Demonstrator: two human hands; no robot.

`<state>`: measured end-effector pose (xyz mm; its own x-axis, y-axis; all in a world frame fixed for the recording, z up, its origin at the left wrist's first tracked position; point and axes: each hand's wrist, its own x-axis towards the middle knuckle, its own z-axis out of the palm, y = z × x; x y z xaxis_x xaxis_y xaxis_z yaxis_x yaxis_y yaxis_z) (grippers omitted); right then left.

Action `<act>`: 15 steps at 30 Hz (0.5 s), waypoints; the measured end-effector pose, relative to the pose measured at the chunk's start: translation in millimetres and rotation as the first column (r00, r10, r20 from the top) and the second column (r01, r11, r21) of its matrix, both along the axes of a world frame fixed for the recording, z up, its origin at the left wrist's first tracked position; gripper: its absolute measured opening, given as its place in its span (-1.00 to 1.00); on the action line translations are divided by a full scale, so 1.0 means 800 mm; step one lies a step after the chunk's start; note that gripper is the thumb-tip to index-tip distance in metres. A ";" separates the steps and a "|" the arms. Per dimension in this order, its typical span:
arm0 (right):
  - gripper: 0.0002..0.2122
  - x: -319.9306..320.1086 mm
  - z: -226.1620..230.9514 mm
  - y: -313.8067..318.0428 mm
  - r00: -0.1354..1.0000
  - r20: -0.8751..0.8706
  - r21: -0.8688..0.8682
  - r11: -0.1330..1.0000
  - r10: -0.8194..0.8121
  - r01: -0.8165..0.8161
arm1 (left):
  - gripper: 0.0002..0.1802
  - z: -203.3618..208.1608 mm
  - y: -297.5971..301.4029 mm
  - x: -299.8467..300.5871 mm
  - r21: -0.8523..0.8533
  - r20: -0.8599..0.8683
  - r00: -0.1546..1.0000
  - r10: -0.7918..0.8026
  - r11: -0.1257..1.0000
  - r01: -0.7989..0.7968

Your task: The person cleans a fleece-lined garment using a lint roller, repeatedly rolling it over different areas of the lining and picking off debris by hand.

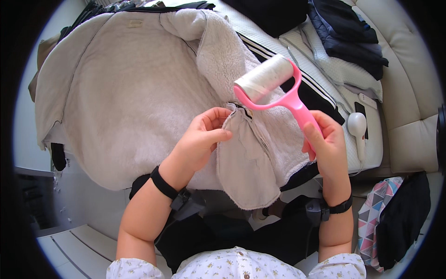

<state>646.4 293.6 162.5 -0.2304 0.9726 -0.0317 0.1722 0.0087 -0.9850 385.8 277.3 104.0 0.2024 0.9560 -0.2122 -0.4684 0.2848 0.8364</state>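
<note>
Pink plastic lint roller (278, 88) with white sticky drum, raised above beige fleece-lined jacket (139, 93), handle clenched in right hand (327, 149); jacket's inside-out pocket lining (244, 158) pinched by left hand (202, 142).

Single head-worn fisheye view, steeply downward and close over both hands, a fleece jacket (130, 88) on the bed (325, 69).

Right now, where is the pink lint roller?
The pink lint roller is right of centre in the head view, held up by the right hand above the beige fleece jacket.
</note>
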 end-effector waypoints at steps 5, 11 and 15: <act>-0.74 -0.005 -0.008 -0.068 0.999 -0.030 -0.084 0.996 -0.032 0.030 | -0.44 -0.013 -0.010 -0.012 -0.100 0.079 0.995 -0.065 0.992 0.073; -0.72 -0.010 -0.029 -0.130 0.921 0.377 0.235 0.972 -0.100 0.009 | -0.50 -0.041 -0.035 -0.014 -0.098 0.142 0.982 -0.125 0.985 0.139; -0.77 -0.049 -0.043 -0.121 0.888 0.402 0.377 0.924 -0.224 0.063 | -0.51 -0.052 -0.037 -0.012 -0.067 0.093 0.993 -0.070 0.995 0.076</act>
<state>607.3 197.2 128.2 -0.1290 0.9604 0.2471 0.6026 0.2738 -0.7496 375.8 247.7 62.2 0.2925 0.9213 -0.2563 -0.5169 0.3778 0.7682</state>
